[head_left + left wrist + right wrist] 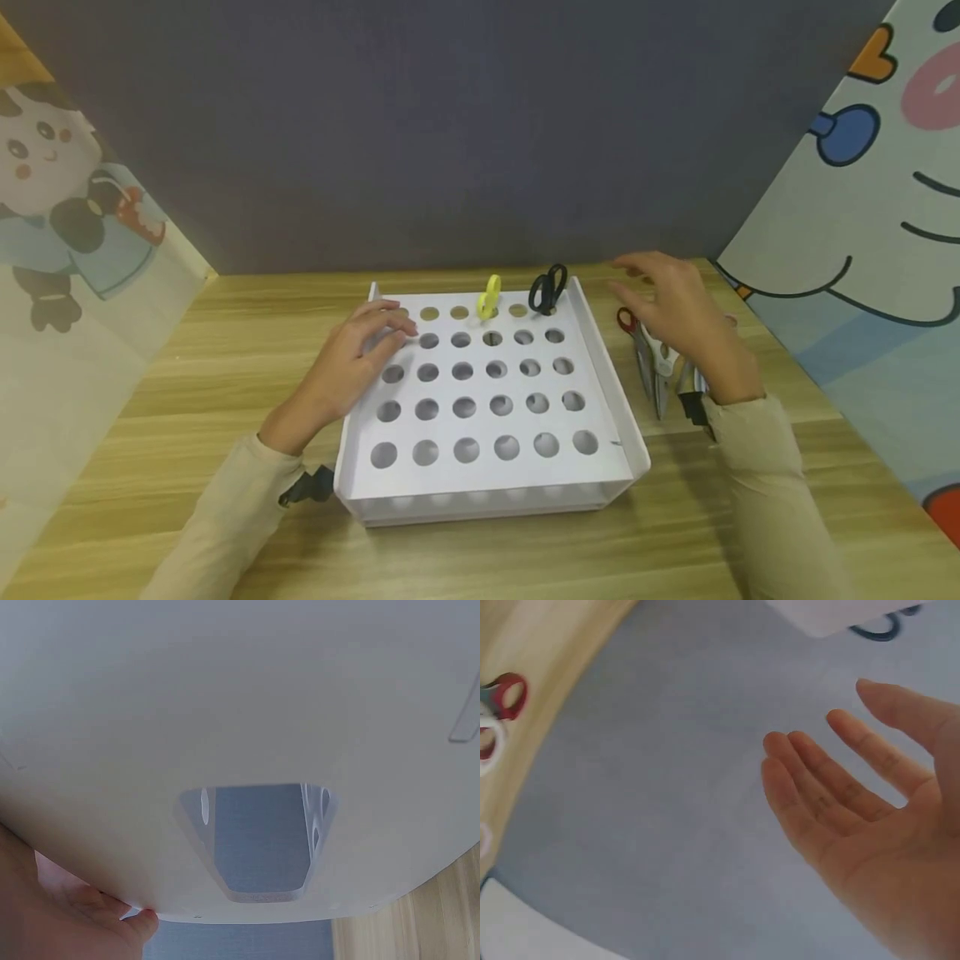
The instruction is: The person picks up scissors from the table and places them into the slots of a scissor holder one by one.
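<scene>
A white rack (444,392) with rows of round holes stands on the table. My left hand (347,357) rests over its left wall, fingers loosely bent above the holes; in the left wrist view that hand lies along the panel's edge. Two scissors stand in the back row, one with yellow handles (489,298) and one with black handles (548,289). To the right of the rack, my right hand (675,308) hovers with fingers spread and nothing in them. Below it lie red-handled scissors (627,320) and white-handled scissors (663,360), with more partly hidden under the hand and wrist.
The wooden table (225,358) meets a dark grey panel (465,142) behind the rack. Cartoon-printed walls (847,242) flank it on both sides. An oblong cut-out (262,840) opens in the rack's side wall.
</scene>
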`<state>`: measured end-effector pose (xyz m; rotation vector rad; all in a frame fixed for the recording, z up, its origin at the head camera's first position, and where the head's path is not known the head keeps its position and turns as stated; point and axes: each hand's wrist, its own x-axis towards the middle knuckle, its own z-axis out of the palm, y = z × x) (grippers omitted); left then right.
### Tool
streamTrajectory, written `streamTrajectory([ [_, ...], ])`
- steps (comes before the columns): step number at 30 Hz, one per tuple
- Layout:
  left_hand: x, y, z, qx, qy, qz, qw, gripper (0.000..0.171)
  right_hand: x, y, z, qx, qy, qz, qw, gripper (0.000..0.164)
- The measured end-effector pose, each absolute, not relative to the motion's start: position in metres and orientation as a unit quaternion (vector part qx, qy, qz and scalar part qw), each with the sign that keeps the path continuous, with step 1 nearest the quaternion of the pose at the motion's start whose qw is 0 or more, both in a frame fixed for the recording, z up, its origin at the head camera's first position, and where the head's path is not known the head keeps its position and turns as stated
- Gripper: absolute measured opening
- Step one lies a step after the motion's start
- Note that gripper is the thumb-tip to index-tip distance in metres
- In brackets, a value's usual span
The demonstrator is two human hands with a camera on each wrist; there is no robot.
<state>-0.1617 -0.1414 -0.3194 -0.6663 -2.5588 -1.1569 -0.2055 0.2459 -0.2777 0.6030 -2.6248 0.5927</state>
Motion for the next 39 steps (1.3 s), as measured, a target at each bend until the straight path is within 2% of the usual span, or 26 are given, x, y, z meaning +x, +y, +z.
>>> streamTrajectory([
  [11, -0.161, -0.141, -0.318, -0.226, -0.881, -0.396, 0.125, 0.017, -0.233, 0.281, -0.315, 0.148, -0.965, 0.188, 0.109, 0.038],
  [28, -0.160, -0.142, -0.318, -0.231, -0.878, -0.399, 0.128, 0.017, -0.250, 0.320, -0.363, 0.058, -0.987, 0.152, -0.010, 0.044],
  [39, -0.159, -0.142, -0.319, -0.213, -0.879, -0.401, 0.143, 0.022, -0.253, 0.324, -0.374, 0.037, -0.990, 0.133, 0.008, 0.049],
])
